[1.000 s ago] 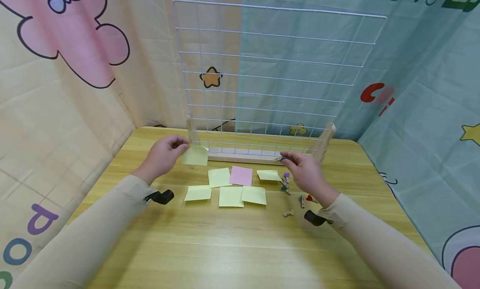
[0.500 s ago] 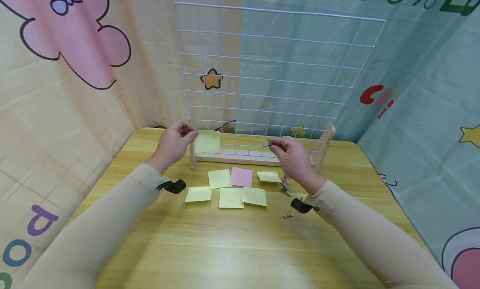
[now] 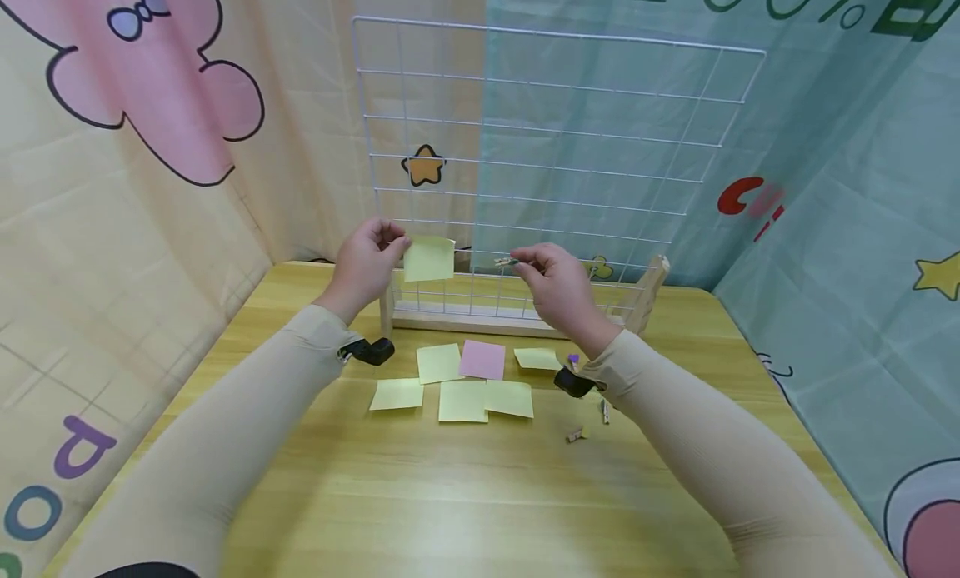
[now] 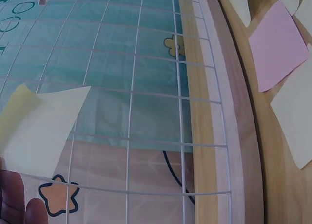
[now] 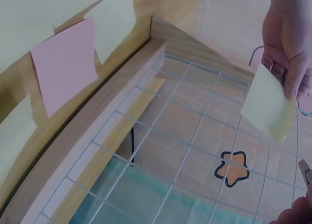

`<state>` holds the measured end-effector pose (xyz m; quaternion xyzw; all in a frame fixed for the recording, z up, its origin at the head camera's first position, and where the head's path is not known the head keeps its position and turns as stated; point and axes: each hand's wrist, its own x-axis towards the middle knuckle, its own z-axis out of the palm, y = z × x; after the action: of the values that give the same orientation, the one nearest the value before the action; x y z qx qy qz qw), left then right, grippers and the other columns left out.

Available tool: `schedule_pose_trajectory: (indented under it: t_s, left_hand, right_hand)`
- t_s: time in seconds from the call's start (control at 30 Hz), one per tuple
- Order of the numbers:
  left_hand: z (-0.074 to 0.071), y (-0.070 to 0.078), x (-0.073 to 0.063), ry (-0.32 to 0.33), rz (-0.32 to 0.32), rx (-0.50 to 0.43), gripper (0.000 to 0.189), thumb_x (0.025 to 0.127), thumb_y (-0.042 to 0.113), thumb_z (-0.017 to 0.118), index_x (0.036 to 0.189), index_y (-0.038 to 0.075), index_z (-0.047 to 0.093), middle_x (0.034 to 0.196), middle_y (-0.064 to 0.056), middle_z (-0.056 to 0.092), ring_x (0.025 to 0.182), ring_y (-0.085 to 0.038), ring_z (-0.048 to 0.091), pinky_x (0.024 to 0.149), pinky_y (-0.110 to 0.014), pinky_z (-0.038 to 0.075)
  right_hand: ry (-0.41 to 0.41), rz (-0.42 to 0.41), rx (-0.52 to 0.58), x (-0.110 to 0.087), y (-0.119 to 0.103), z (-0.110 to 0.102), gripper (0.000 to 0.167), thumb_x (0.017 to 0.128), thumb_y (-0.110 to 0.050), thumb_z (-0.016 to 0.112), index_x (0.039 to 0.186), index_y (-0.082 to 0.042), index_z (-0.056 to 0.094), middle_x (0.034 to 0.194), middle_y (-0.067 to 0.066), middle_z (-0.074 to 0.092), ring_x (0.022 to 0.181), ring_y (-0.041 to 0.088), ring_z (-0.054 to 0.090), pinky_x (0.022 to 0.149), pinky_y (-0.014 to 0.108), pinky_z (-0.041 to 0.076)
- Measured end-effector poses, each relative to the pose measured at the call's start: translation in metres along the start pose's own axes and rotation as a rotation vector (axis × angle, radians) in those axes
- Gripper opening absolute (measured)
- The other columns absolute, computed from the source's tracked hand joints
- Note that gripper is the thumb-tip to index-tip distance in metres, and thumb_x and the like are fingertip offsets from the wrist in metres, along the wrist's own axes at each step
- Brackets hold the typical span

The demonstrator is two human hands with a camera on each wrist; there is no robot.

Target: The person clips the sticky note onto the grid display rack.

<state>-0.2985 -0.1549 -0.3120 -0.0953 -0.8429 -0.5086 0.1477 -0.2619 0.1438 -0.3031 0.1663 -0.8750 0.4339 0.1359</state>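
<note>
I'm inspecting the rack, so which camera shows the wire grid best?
The head view: the wire grid fits wholly in frame, partly behind the held note. Both wrist views show only closer, cropped sections.

The left arm (image 3: pixel 247 432) and right arm (image 3: pixel 705 445) stretch forward, converging toward the middle. The left hand (image 3: pixel 366 261), slightly higher in the head view, pinches between thumb (image 3: pixel 398 246) and fingers (image 3: pixel 387 226). The right hand (image 3: pixel 564 293) faces it, near but apart, also pinching; its lower fingers seem curled in, though the wrist view barely shows them.
</note>
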Motion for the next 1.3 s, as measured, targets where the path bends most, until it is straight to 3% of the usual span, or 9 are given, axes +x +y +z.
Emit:
schedule_pose_trajectory:
  t_s: [0.17,0.47,0.63,1.0,1.3]
  left_hand:
    - [0.003,0.010,0.011,0.023,0.028,-0.007,0.018,0.108,0.022,0.062,0.117,0.006,0.063,0.108,-0.008,0.064,0.095,-0.022,0.058,0.083,-0.032,0.049]
    - [0.007,0.023,0.025,0.049,0.041,-0.026,0.020,0.107,0.021,0.063,0.120,0.005,0.063,0.109,-0.007,0.065,0.096,-0.021,0.063,0.085,-0.029,0.052]
    - [0.010,0.029,0.031,0.067,0.032,-0.029,0.020,0.107,0.020,0.063,0.121,0.005,0.063,0.110,-0.007,0.065,0.094,-0.019,0.063,0.083,-0.027,0.052]
    - [0.017,0.037,0.041,0.085,0.033,-0.045,0.021,0.106,0.018,0.064,0.123,0.006,0.063,0.110,-0.006,0.067,0.091,-0.016,0.065,0.082,-0.027,0.054]
    - [0.020,0.042,0.043,0.080,0.031,-0.037,0.028,0.107,0.020,0.063,0.133,0.009,0.065,0.112,-0.006,0.069,0.088,-0.017,0.067,0.080,-0.027,0.055]
  right_hand:
    - [0.013,-0.024,0.002,0.015,-0.012,0.006,0.026,0.107,-0.017,0.063,0.128,-0.008,0.075,0.116,0.010,0.070,0.074,0.022,0.050,0.067,0.033,0.042]
    - [0.039,-0.016,-0.016,0.041,-0.033,0.013,0.026,0.107,-0.020,0.063,0.127,-0.009,0.076,0.121,0.009,0.071,0.092,0.023,0.059,0.075,0.033,0.044]
    - [0.047,-0.008,-0.023,0.056,-0.042,0.018,0.026,0.107,-0.021,0.063,0.128,-0.011,0.076,0.119,0.008,0.072,0.087,0.022,0.056,0.070,0.031,0.042]
    - [0.101,0.004,-0.061,0.081,-0.053,0.031,0.024,0.107,-0.022,0.064,0.124,-0.011,0.077,0.114,0.005,0.071,0.088,0.018,0.058,0.071,0.027,0.045]
    - [0.117,0.031,-0.088,0.094,-0.059,0.038,0.024,0.106,-0.022,0.065,0.124,-0.012,0.077,0.120,0.004,0.072,0.100,0.017,0.063,0.076,0.026,0.050]
